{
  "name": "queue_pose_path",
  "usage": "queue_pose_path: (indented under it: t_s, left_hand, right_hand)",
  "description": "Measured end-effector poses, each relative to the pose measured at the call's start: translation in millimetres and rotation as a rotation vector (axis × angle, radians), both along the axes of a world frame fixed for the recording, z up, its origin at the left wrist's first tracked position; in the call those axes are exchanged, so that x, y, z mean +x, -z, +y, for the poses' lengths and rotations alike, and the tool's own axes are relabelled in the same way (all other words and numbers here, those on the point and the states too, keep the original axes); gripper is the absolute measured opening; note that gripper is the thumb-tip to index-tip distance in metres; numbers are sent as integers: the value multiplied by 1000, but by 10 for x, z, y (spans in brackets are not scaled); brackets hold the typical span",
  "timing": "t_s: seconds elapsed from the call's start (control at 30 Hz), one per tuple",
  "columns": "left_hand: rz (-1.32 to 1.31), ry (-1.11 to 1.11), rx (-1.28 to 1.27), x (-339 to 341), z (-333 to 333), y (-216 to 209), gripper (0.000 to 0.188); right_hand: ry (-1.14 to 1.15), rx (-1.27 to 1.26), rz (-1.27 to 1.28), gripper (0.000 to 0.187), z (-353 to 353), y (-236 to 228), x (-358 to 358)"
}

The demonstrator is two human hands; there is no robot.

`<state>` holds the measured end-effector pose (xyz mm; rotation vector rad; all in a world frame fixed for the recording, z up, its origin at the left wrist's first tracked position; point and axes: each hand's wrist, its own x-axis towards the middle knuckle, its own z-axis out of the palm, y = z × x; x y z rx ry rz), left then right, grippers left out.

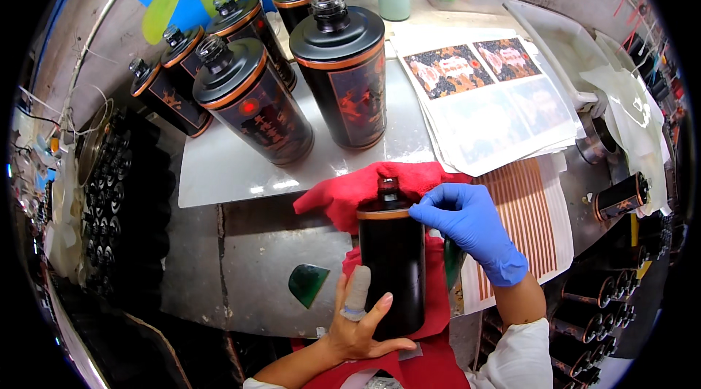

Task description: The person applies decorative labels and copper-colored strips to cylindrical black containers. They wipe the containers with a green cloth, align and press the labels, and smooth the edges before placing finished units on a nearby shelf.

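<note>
Bottle, head view: glossy black cylindrical bottle with a narrow neck (392,272), at the person's front, neck toward twelve o'clock, base toward six; whether it lies flat or leans I cannot tell

Band: thin copper-coloured band (376,214) around its shoulder, seemingly the step in hand; best pressed down evenly, edge level with the shoulder line, no wrinkle left

Right hand: blue-gloved right hand (471,228) at two o'clock, thumb and forefinger brought together at the band's right end; whether they pinch a strip I cannot tell; light fingertip pressure should suit, as a tug could skew the band

Left hand: bare left hand with one wrapped finger (352,336) at seven o'clock, fingers splayed, touching the lower body without clasping it; a firmer stay here would help stop rolling

Cloth: soft red cloth (332,199) under the bottle, bunched toward twelve o'clock; flattened, it would probably cushion more steadily

Wedge: translucent dark green flat wedge (309,284) at nine o'clock, apart from both hands; its straight edge might serve for smoothing

Sheet: white paper sheet with copper stripes (522,203) at two o'clock, past the glove; sleeves should clear it
</note>
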<state>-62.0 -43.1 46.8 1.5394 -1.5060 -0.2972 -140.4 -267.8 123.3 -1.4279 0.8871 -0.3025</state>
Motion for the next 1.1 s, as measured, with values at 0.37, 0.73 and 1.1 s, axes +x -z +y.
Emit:
queue_pose_path:
  t_s: [0.37,0.73,1.1]
  left_hand:
    - [-532,3,123,-85,-142,-185,59]
    - [340,-67,-4,322,-11,-9,63]
    - [801,-322,-125,442,-1054,-363,65]
  right_hand:
    - [-34,10,52,17,-27,-66,27]
    - [213,72,-62,15,-91,138,-237]
    - [333,633,-189,34,66,539,-851]
